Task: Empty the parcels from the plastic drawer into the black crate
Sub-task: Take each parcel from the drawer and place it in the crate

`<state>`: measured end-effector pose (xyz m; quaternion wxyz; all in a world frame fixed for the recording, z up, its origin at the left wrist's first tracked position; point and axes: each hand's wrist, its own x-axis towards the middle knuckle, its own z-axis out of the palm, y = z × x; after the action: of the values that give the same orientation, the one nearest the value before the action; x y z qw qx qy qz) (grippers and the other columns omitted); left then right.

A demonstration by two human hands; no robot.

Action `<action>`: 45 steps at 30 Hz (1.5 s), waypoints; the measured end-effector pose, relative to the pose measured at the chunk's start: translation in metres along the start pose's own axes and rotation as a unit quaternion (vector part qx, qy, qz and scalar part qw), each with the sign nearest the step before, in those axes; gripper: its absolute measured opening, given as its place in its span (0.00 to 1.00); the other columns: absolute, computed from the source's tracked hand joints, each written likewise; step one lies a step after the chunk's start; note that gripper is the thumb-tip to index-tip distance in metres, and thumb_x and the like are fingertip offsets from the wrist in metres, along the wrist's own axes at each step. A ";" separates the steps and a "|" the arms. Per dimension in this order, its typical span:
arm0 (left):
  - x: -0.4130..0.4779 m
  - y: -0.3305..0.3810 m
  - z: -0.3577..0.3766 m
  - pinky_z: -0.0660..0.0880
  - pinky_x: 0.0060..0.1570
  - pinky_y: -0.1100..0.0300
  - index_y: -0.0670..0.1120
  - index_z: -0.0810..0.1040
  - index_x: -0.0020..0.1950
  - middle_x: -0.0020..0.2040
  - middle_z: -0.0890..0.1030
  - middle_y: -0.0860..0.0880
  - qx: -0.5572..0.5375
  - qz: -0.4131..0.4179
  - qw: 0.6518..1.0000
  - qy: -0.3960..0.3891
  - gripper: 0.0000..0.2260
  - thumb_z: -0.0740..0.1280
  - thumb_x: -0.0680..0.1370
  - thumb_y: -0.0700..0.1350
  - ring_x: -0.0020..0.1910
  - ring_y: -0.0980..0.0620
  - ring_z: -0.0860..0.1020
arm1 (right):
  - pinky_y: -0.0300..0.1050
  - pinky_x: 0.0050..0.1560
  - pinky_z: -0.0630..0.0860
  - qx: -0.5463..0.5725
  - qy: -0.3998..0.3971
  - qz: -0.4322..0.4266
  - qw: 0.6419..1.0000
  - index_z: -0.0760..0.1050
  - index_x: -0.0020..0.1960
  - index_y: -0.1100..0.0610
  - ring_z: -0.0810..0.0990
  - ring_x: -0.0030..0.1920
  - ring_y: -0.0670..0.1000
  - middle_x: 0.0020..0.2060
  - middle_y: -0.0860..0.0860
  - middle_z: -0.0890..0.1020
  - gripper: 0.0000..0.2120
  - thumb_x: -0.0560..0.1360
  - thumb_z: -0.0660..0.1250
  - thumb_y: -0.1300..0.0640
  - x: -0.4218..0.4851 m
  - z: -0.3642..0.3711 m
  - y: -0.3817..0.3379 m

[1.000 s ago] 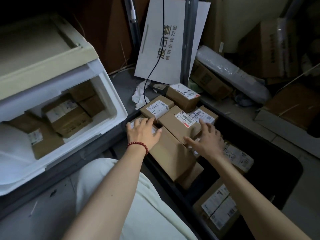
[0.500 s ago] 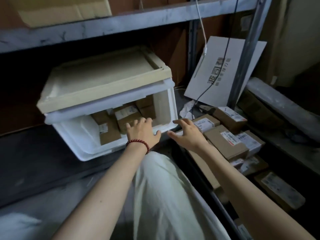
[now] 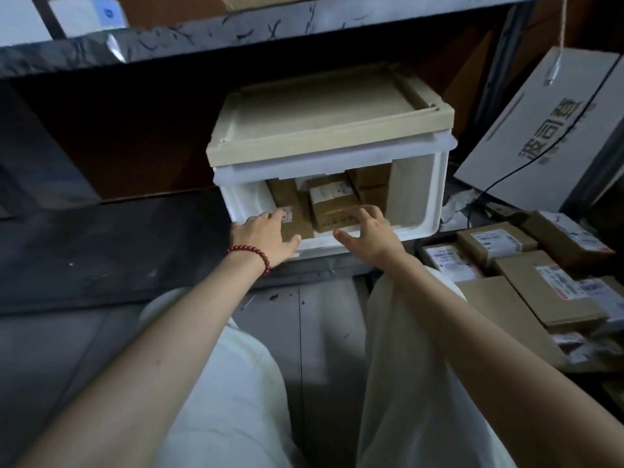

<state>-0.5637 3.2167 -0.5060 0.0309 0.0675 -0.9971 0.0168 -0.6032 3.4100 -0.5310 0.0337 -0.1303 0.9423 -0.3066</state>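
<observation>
Several parcels stand inside the open drawer. Our left hand touches the leftmost box with loose fingers, our right hand hovers spread above the middle box (neither grips yet); we should clamp each box's sides before lifting.

My one view comes from the head camera, which looks forward and down over the wearer's lap toward the plastic drawer, close in and just right of centre. It is near enough that the left hand and right hand sit mid-frame at the drawer's mouth. The wide lens also takes in the shelf board along the top edge and parcels at the far right, with straight lines bowing toward the edges.
</observation>
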 end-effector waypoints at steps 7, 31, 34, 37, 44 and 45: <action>0.038 -0.005 0.022 0.64 0.63 0.48 0.51 0.62 0.74 0.71 0.68 0.48 0.054 0.069 0.996 0.004 0.27 0.59 0.78 0.61 0.68 0.46 0.68 | 0.55 0.64 0.71 0.024 0.037 -0.020 0.999 0.66 0.72 0.55 0.67 0.68 0.56 0.72 0.53 0.63 0.26 0.78 0.64 0.44 0.017 0.009 0.014; 0.212 0.030 0.137 0.65 0.64 0.42 0.51 0.55 0.77 0.72 0.67 0.42 -0.062 -0.006 0.989 -0.136 0.29 0.59 0.79 0.59 0.68 0.39 0.68 | 0.56 0.65 0.67 -0.178 -0.033 0.111 0.977 0.52 0.76 0.57 0.64 0.70 0.61 0.72 0.58 0.61 0.38 0.76 0.64 0.40 0.208 0.086 0.094; 0.228 0.026 0.155 0.65 0.65 0.42 0.52 0.53 0.77 0.72 0.67 0.41 -0.095 -0.024 0.986 -0.132 0.30 0.60 0.79 0.58 0.68 0.38 0.68 | 0.57 0.63 0.67 -0.158 -0.032 0.107 0.981 0.51 0.76 0.57 0.63 0.70 0.62 0.71 0.59 0.62 0.40 0.75 0.65 0.39 0.226 0.095 0.110; 0.240 0.027 0.172 0.67 0.63 0.43 0.53 0.50 0.78 0.71 0.67 0.40 -0.121 -0.025 0.984 -0.132 0.32 0.61 0.79 0.57 0.66 0.38 0.69 | 0.58 0.63 0.67 -0.132 -0.030 0.119 0.984 0.52 0.76 0.56 0.64 0.69 0.63 0.70 0.59 0.62 0.41 0.74 0.66 0.38 0.239 0.105 0.123; 0.256 0.053 0.191 0.69 0.51 0.56 0.41 0.65 0.71 0.66 0.73 0.42 -0.307 -0.090 0.935 -0.152 0.28 0.63 0.78 0.58 0.62 0.41 0.73 | 0.49 0.73 0.63 0.116 -0.049 0.136 0.983 0.46 0.78 0.56 0.61 0.74 0.57 0.75 0.56 0.59 0.55 0.65 0.78 0.43 0.267 0.117 0.133; 0.258 0.056 0.191 0.69 0.54 0.57 0.42 0.66 0.71 0.67 0.72 0.43 -0.363 -0.113 0.913 -0.149 0.28 0.64 0.78 0.58 0.64 0.42 0.72 | 0.48 0.73 0.64 0.148 -0.042 0.144 0.978 0.48 0.78 0.56 0.63 0.73 0.56 0.74 0.55 0.61 0.55 0.64 0.79 0.44 0.272 0.116 0.133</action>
<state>-0.8374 3.2307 -0.6817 -0.0939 0.1660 -0.9132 -0.3600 -0.8780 3.3746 -0.6985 0.1361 -0.0001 0.8929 -0.4291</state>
